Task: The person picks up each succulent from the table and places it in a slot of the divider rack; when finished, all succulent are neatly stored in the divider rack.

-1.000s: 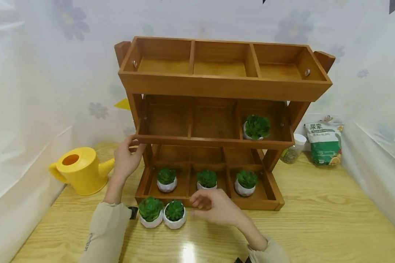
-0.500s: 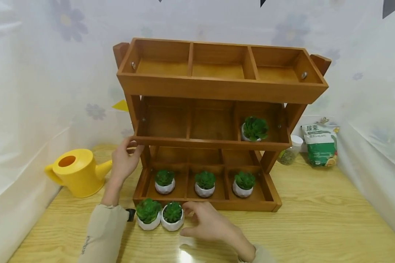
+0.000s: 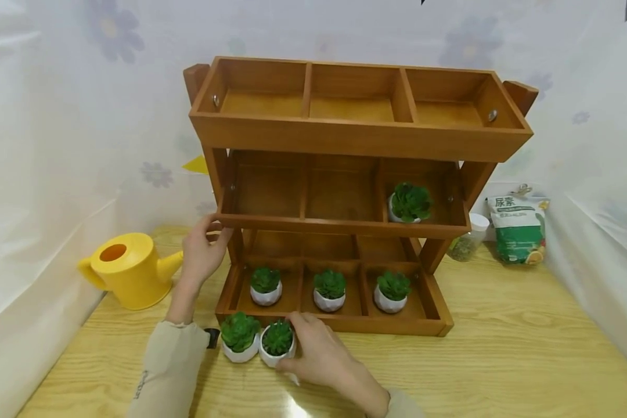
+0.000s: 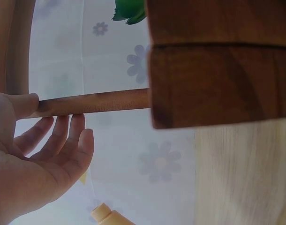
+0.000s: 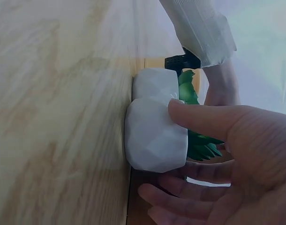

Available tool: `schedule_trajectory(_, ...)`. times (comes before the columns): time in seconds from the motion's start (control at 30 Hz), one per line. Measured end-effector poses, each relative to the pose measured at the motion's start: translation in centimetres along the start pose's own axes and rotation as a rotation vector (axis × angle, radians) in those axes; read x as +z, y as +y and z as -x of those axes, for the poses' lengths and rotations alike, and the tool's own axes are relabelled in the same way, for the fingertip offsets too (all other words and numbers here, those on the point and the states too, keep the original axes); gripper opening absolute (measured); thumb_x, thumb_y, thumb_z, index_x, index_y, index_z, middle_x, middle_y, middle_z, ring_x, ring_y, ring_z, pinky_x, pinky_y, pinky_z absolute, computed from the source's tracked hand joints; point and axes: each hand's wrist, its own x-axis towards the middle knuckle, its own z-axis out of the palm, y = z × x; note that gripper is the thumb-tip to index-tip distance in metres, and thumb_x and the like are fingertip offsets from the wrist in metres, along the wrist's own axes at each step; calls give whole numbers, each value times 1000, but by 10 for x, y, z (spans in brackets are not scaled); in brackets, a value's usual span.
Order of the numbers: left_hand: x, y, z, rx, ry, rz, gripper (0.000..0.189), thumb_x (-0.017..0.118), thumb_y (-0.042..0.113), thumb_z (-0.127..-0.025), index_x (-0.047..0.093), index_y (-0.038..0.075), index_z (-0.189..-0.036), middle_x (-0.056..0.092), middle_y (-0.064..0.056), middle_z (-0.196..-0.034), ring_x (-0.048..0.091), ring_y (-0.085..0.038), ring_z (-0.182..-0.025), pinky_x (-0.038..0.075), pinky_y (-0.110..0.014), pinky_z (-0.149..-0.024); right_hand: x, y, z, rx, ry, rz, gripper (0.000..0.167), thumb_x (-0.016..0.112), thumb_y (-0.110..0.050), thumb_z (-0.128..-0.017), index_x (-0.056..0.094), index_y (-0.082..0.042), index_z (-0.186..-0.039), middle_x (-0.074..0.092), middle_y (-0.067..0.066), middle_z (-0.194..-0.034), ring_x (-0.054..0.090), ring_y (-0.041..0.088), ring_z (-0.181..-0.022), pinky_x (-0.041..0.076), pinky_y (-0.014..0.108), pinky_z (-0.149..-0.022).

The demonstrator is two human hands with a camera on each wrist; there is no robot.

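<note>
Holds a white pot [image 5: 154,136] with the right hand [image 3: 321,351], thumb laid on its near side, fingers bent round its right and far sides; cannot make out every fingertip, with some passing behind the pot. In that pot, a small green plant [image 3: 278,337]; near and left of centre on the table [image 3: 522,325], just in front of the wooden shelf [image 3: 355,139]. Pinches the left end of the shelf's middle tray [image 3: 345,225] with the left hand [image 3: 204,247], thumb on one face, fingertips on the other. Just left of the held pot, apparently touching it, a second white pot [image 3: 240,353] with a broader plant. By the left sleeve [image 3: 172,368], cut off at the near edge, a dark object [image 3: 212,338] too small to name. In the bottom tray [image 3: 397,325], one potted plant per compartment; in the middle tray's right compartment, another potted plant [image 3: 410,203], lower part hidden by the front edge. At left, a yellow watering can [image 3: 136,273], spout tip covered by the left hand from above but visible in the left wrist view. At far right, a clear jar [image 3: 465,244] with greenish contents, partly behind the shelf, beside a green and white bag [image 3: 517,229] with unreadable small print.
</note>
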Motion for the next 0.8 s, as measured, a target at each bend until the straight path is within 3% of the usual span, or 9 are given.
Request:
schedule_trajectory(0.2, 1, 0, 0, -4, -3, -5, 36, 59, 21, -96, 58, 0, -125, 63, -26, -111, 63, -40, -97, 52, -51, -84, 2, 3, -2, 13, -16, -98, 53, 85, -34, -71, 55, -12, -108, 64, -1, -95, 62, 11, -85, 51, 24, -69)
schedule_trajectory(0.4, 0, -1, 0, -6, 1, -3, 34, 59, 21, -97, 58, 0, -123, 64, -26, -111, 63, -40, -97, 52, -51, -84, 5, 5, -3, 3, 6, -130, 65, 88, -43, -64, 59, -12, -113, 64, -4, -102, 61, 10, -92, 51, 26, -76)
schedule_trajectory(0.6, 0, 0, 0, -3, 3, -7, 33, 59, 20, -96, 59, 0, -122, 64, -26, -110, 63, -40, -97, 52, -52, -83, 8, 4, -3, 9, 26, -177, 57, 89, -37, -63, 60, -12, -106, 62, -8, -93, 58, 4, -84, 49, 22, -71)
schedule_trajectory(0.8, 0, 1, 1, 2, 4, -6, 34, 60, 20, -96, 59, -1, -123, 64, -26, -111, 63, -40, -96, 52, -51, -82, 9, 5, -3, -9, 16, -211, 55, 88, -32, -64, 63, -13, -110, 65, -9, -98, 58, 4, -89, 50, 22, -76)
